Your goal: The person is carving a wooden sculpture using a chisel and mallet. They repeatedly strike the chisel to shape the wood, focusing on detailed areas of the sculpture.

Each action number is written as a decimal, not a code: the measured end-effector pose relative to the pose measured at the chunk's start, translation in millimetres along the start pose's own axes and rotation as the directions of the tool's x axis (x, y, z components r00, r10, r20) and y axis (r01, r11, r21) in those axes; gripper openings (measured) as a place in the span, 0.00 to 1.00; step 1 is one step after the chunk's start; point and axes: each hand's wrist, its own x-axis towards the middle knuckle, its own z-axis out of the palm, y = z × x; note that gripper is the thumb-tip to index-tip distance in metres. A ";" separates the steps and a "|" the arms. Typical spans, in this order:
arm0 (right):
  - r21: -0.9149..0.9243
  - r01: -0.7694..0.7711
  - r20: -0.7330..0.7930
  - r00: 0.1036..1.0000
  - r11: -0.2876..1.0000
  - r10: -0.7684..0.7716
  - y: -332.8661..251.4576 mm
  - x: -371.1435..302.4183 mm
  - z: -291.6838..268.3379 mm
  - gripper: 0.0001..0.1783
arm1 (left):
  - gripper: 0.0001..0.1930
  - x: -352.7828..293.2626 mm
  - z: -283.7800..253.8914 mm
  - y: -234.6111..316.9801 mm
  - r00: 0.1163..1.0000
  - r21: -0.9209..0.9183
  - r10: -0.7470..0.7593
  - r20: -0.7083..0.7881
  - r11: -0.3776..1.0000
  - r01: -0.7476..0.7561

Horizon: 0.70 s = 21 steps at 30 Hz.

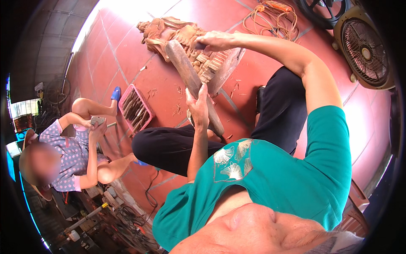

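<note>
On the red tile floor in front of me lies a brown wood carving (182,31) with deep relief. A rough, greyish length of wood (184,63) slants across its near side, wide at the far end. My left hand (198,108) grips this length between thumb and fingers. Above the carving, my right hand (218,41) is closed, its fingers curled around something dark and short that I cannot make out. A pale, flat-sided slab of wood (228,70) shows at the carving's right edge, below my right hand. Wood chips (178,111) are scattered nearby.
A pink basket (150,112) of wooden-handled tools stands left of my knee. Beyond it a seated person (69,154) holds a phone (97,120). Far right are a box fan (364,53), a wheel and a coiled orange cord (277,19). Cables and tools clutter the lower left.
</note>
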 end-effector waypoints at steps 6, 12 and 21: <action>0.147 -0.210 -0.269 0.932 0.967 0.243 27.6 -17.8 -17.4 0.31 | 0.10 1.7 0.9 -2.2 1.000 -0.077 -0.025 0.015 0.997 0.026; 0.479 -0.427 -0.252 0.771 0.767 0.586 40.7 -37.7 -13.6 0.32 | 0.09 2.8 3.6 -4.8 0.998 -0.057 -0.009 0.062 0.998 0.013; 0.744 -0.349 -0.143 0.750 0.570 0.645 64.6 -36.3 1.9 0.36 | 0.09 2.0 5.2 -1.7 0.997 0.051 -0.022 0.078 0.999 0.018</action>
